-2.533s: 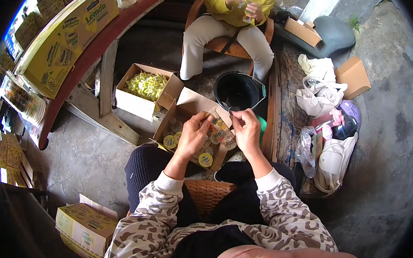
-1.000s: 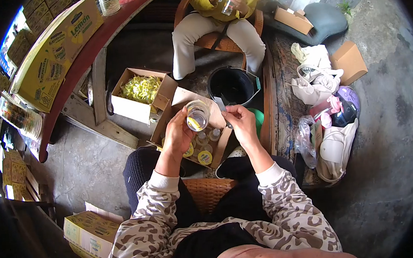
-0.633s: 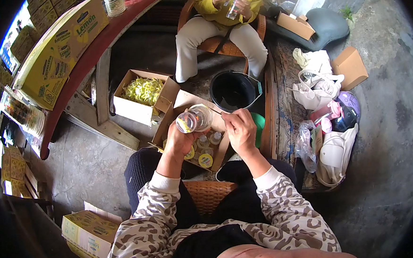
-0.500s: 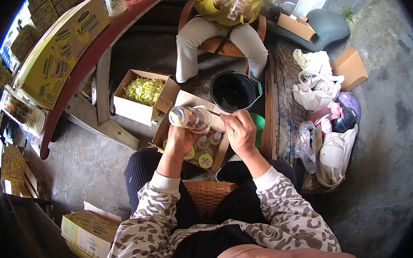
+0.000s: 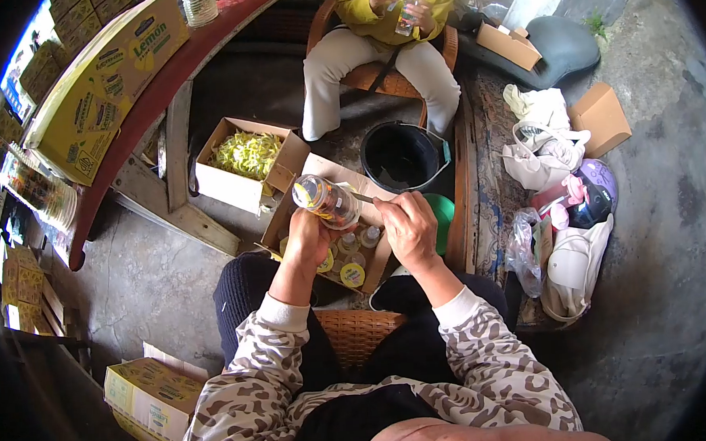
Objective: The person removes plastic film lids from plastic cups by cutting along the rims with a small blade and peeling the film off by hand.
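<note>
My left hand (image 5: 309, 238) is closed around a clear plastic cup (image 5: 334, 208) with coloured print, held tilted above an open cardboard box (image 5: 381, 261). In my right hand (image 5: 408, 227), thumb and fingers pinch a thin dark stick-like tool (image 5: 363, 197). Its tip reaches the cup's right end; whether it touches is unclear. Below my hands, the box holds several clear containers (image 5: 371, 236), and round yellow lemon labels (image 5: 352, 275) show among them.
A box of yellow-green strips (image 5: 244, 155) stands ahead left, beside a black bucket (image 5: 400, 156). Opposite sits a person in a yellow jacket (image 5: 356, 2), holding a clear container. A red-edged counter (image 5: 122, 142) carries lemon cartons at left; bags and a purple helmet (image 5: 599, 181) lie right.
The cup has turned slightly in my left hand, so its print shows more. My right hand has barely shifted. Across from me, the other person's container has moved slightly.
</note>
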A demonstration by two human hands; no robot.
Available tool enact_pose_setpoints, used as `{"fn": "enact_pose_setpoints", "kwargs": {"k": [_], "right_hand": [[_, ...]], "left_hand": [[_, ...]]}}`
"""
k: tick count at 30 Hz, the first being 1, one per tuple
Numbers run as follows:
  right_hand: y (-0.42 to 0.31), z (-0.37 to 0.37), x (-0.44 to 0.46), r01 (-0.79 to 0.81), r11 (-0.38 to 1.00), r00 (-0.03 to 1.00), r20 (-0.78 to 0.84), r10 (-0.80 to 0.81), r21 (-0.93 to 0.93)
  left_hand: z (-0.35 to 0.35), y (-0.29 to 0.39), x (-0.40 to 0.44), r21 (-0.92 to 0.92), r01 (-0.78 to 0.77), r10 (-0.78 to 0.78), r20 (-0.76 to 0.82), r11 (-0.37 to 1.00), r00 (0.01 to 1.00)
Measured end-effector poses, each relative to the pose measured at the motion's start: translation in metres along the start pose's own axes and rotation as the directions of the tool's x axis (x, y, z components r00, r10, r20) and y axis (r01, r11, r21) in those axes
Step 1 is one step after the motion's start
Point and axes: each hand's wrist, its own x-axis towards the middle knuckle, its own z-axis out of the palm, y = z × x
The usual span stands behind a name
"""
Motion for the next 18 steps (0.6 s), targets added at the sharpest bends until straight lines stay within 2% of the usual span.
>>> {"fn": "enact_pose_setpoints", "kwargs": {"k": [2,5,15,17,18], "right_hand": [[0.001,0.001,-0.002,0.014,1.000,1.000,0.009,-0.014,-0.024],[-0.001,0.004,-0.004,0.022,0.999,0.999,0.031,-0.020,-0.047],[-0.011,0.008,-0.006,-0.019,0.999,0.999,0.034,0.020,-0.043],[-0.009,0.010,-0.005,-0.025,0.999,0.999,0.036,0.026,-0.046],[-0.006,0.011,-0.006,-0.069,0.997,0.997,0.037,0.069,-0.026]], "left_hand": [[-0.001,-0.002,0.001,0.014,0.037,-0.036,-0.068,0.999,0.997],[0.000,-0.005,0.001,0.006,0.001,0.000,-0.047,1.000,0.999],[-0.001,-0.010,0.001,0.013,0.021,-0.020,-0.084,1.000,0.996],[-0.002,-0.015,-0.003,0.012,0.109,-0.109,0.067,0.994,0.992],[0.001,-0.022,-0.004,-0.005,0.087,-0.086,0.071,0.996,0.994]]}}
